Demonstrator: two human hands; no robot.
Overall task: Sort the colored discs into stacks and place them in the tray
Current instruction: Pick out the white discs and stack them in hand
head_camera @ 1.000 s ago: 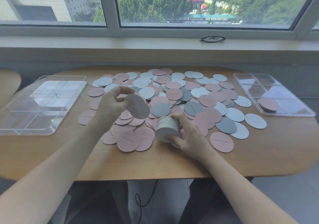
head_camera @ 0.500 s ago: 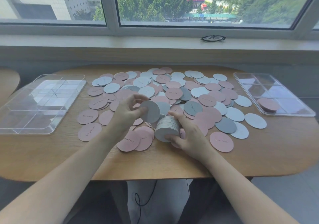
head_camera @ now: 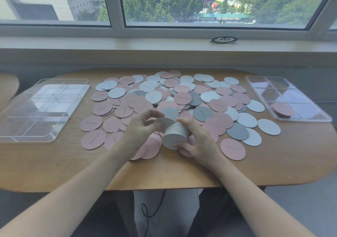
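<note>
Pink, white and grey discs lie scattered over the middle of the wooden table. My right hand grips a tilted stack of grey discs near the front of the pile. My left hand pinches a single grey disc and holds it against the top of that stack. A clear divided tray at the right holds a small pink stack in one compartment. A second clear divided tray at the left has nothing in it.
A pair of glasses lies on the window sill behind the table. The edge of another round table shows at the far left. A black cable hangs below the table's front edge.
My left hand has carried the single grey disc rightward from the pink discs to the top of the stack. My right hand has kept its grip on the stack.
</note>
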